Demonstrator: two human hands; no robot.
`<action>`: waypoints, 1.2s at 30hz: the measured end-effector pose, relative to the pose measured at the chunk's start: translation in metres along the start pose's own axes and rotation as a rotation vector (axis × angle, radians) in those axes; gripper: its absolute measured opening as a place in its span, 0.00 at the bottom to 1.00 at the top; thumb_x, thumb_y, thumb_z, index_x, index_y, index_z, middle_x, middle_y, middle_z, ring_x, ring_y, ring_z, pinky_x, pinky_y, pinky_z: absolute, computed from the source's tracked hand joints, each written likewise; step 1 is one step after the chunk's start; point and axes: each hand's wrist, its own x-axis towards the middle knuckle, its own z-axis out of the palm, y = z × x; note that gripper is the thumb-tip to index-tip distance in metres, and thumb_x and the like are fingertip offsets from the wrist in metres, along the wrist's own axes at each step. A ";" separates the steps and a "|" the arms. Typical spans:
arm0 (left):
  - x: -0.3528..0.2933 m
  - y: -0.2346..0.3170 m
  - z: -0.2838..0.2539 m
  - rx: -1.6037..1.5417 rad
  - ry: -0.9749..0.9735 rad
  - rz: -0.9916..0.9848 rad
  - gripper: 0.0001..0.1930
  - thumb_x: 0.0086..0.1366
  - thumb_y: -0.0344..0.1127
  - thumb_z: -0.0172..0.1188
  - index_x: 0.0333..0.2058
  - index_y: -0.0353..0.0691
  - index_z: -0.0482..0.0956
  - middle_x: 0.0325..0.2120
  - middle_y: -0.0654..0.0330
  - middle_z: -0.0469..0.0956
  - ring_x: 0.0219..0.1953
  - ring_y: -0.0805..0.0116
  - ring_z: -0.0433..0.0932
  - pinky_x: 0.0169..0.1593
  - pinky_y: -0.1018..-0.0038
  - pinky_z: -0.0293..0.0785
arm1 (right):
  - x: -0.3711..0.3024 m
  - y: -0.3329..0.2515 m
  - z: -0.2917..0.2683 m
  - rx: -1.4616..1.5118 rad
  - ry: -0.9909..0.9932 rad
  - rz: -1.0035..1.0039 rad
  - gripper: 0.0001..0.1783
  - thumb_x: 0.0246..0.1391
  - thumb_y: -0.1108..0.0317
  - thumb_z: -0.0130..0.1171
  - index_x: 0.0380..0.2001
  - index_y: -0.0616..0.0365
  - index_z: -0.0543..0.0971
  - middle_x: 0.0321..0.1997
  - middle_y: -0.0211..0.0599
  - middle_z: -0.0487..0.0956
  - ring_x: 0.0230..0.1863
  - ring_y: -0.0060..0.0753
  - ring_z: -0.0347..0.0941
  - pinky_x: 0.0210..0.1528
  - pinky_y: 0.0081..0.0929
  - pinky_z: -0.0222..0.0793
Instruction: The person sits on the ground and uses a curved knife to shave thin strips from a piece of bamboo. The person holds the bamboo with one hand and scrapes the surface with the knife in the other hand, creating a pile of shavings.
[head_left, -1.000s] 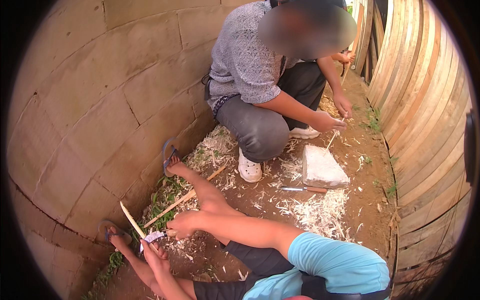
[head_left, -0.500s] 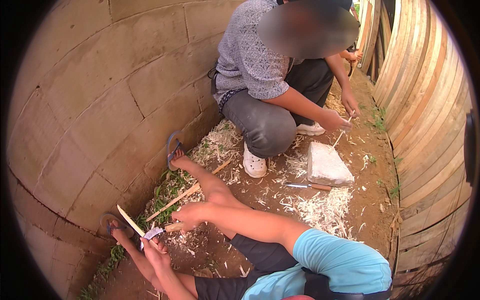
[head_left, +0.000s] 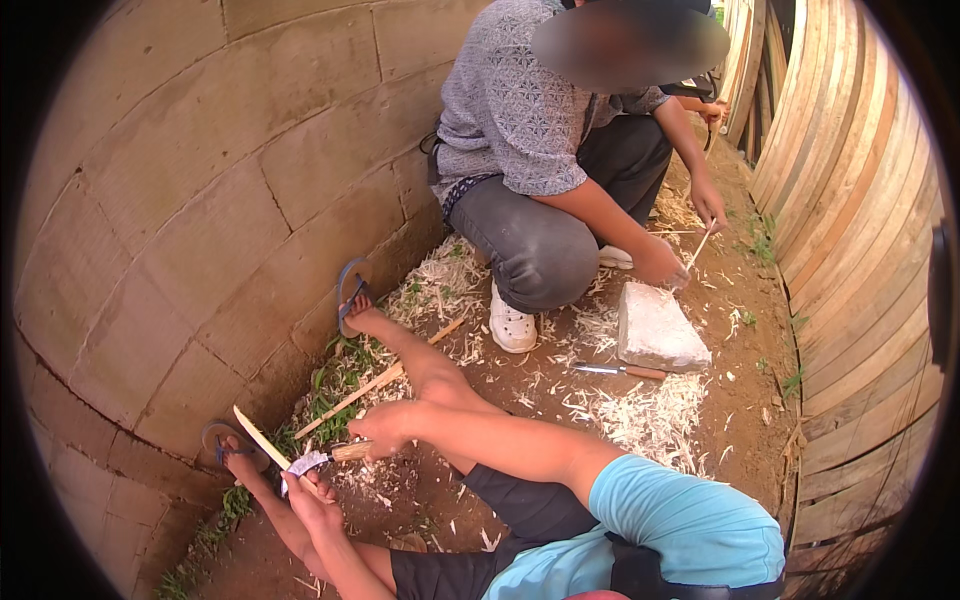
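The right hand (head_left: 385, 425) has its fingers wrapped tight around a knife (head_left: 325, 457), blade just past the knuckles. The left hand (head_left: 312, 495) pinches a thin stick (head_left: 260, 437) that rises from its fingertips, touching the blade.

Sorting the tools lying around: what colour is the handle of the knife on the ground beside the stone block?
Reddish-brown wooden handle, seen in the head view.

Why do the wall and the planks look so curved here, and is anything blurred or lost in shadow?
Head view: the fisheye lens bows the block wall and wooden planks toward a black round rim. Daylight is bright and even, with soft shadows under the crouching person. That person's face is blurred out; the left hand, right hand and knife stay sharp.
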 end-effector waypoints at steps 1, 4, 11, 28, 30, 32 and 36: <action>-0.001 0.000 0.000 -0.002 0.003 0.003 0.19 0.70 0.56 0.37 0.33 0.49 0.67 0.18 0.70 0.68 0.13 0.79 0.62 0.14 0.83 0.57 | -0.001 0.000 -0.001 -0.003 0.001 -0.005 0.31 0.45 0.53 0.63 0.50 0.57 0.69 0.45 0.49 0.77 0.48 0.48 0.73 0.49 0.41 0.67; 0.000 0.000 0.002 -0.018 0.033 -0.002 0.18 0.71 0.56 0.36 0.33 0.50 0.66 0.17 0.69 0.67 0.11 0.79 0.61 0.13 0.83 0.56 | 0.000 0.002 0.000 -0.020 0.007 -0.029 0.31 0.46 0.52 0.62 0.51 0.57 0.69 0.43 0.50 0.77 0.47 0.49 0.74 0.48 0.42 0.67; 0.001 -0.001 0.000 0.030 0.030 0.033 0.18 0.71 0.55 0.36 0.34 0.49 0.66 0.18 0.69 0.69 0.12 0.78 0.62 0.14 0.82 0.56 | 0.008 0.015 0.007 -0.050 0.018 -0.076 0.30 0.50 0.52 0.58 0.52 0.56 0.67 0.40 0.53 0.77 0.44 0.52 0.74 0.46 0.43 0.67; -0.004 0.000 0.004 0.092 0.062 0.073 0.17 0.70 0.55 0.38 0.33 0.50 0.66 0.17 0.69 0.69 0.12 0.79 0.62 0.14 0.82 0.56 | 0.001 0.010 0.001 -0.032 0.010 -0.052 0.31 0.49 0.53 0.58 0.53 0.58 0.68 0.43 0.53 0.77 0.47 0.51 0.74 0.49 0.41 0.67; -0.003 0.000 0.002 0.088 0.052 0.069 0.17 0.70 0.55 0.38 0.33 0.51 0.65 0.17 0.69 0.69 0.12 0.79 0.62 0.14 0.82 0.56 | 0.000 0.008 0.000 -0.018 0.008 -0.034 0.30 0.49 0.53 0.59 0.52 0.59 0.69 0.45 0.50 0.77 0.49 0.49 0.73 0.50 0.41 0.67; -0.002 -0.001 0.002 0.079 0.045 0.065 0.17 0.70 0.55 0.38 0.33 0.51 0.65 0.17 0.69 0.69 0.12 0.79 0.62 0.14 0.82 0.56 | 0.001 0.010 0.002 -0.028 0.017 -0.052 0.31 0.49 0.53 0.58 0.54 0.58 0.68 0.43 0.53 0.77 0.47 0.51 0.74 0.49 0.41 0.67; -0.003 0.000 0.002 0.068 0.041 0.062 0.17 0.71 0.55 0.37 0.33 0.51 0.65 0.17 0.69 0.69 0.12 0.79 0.62 0.14 0.82 0.56 | 0.002 0.009 0.003 -0.053 -0.001 -0.043 0.31 0.51 0.52 0.57 0.54 0.57 0.67 0.42 0.53 0.77 0.45 0.51 0.74 0.48 0.42 0.68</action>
